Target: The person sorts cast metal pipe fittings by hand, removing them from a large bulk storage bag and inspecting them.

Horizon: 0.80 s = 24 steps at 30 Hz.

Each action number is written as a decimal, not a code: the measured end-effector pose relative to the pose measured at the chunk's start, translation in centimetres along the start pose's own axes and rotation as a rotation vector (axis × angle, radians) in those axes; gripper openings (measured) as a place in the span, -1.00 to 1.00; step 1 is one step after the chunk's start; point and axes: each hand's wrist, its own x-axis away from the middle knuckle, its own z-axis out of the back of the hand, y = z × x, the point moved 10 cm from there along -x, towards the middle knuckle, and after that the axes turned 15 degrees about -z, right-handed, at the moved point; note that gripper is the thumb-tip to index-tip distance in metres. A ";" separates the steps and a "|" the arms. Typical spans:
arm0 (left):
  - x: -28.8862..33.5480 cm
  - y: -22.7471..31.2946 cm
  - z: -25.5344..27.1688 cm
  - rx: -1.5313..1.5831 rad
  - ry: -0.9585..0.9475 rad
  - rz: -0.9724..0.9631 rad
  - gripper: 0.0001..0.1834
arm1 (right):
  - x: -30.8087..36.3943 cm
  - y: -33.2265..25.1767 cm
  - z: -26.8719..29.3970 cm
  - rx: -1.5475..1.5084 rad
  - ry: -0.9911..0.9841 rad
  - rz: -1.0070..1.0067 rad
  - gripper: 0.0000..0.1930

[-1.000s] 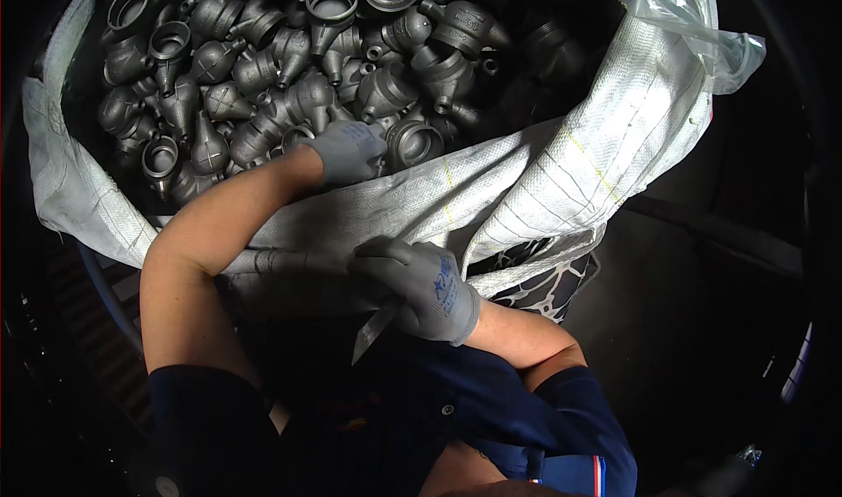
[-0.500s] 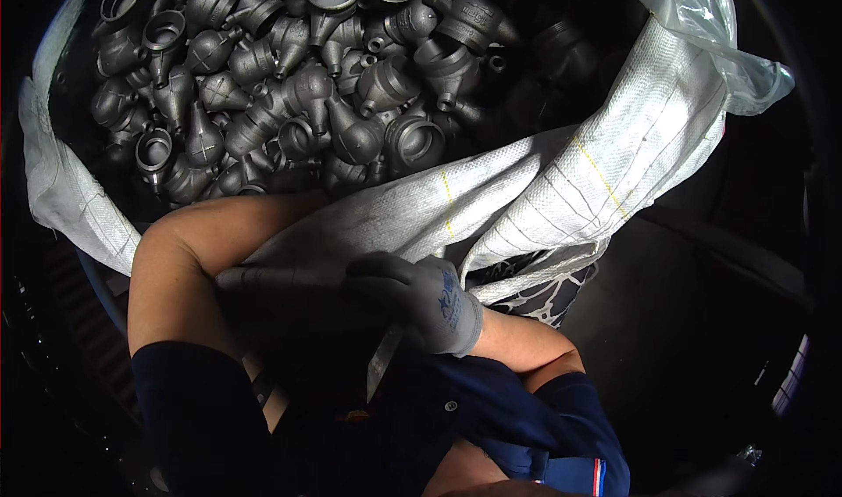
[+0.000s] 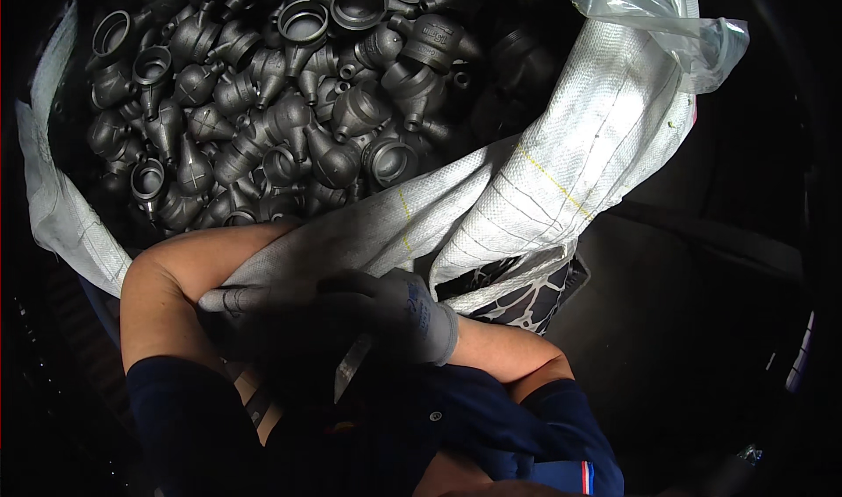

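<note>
My left forearm [image 3: 219, 251] bends over the rim of a white woven sack [image 3: 561, 146] and goes in among dark grey metal castings [image 3: 333, 159]. My left hand is hidden down there behind the fabric. In a grey glove, my right hand [image 3: 408, 313] is against the near side of the sack, close to my body. Its fingers look curled but sink into deep shadow, so what they hold is hidden. Just below it shows a pale, narrow, pointed strip [image 3: 353, 365] that I cannot identify.
Heaped castings, hollow and round-bodied with open collars and narrow necks, fill the sack. Clear plastic film [image 3: 649, 6] hangs over its far right edge. A patterned dark and white cloth or surface [image 3: 526, 304] shows below the sack's fold. The surroundings are dark.
The view has shifted, so the sack, castings and both arms appear further left. My right hand stays by the sack's near side and my left hand remains hidden inside.
</note>
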 end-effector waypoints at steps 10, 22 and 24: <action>-7.0 1.9 17.4 0.022 0.598 0.137 -0.56 | -0.3 1.8 0.5 -0.012 0.135 -0.066 -0.50; -10.0 -2.5 17.1 -0.077 0.534 0.214 -0.76 | -1.0 2.9 1.2 -0.210 0.200 -0.103 -0.60; -8.1 -1.3 18.5 0.084 0.471 0.191 -0.77 | -1.2 3.7 0.6 -0.210 0.187 -0.123 -0.60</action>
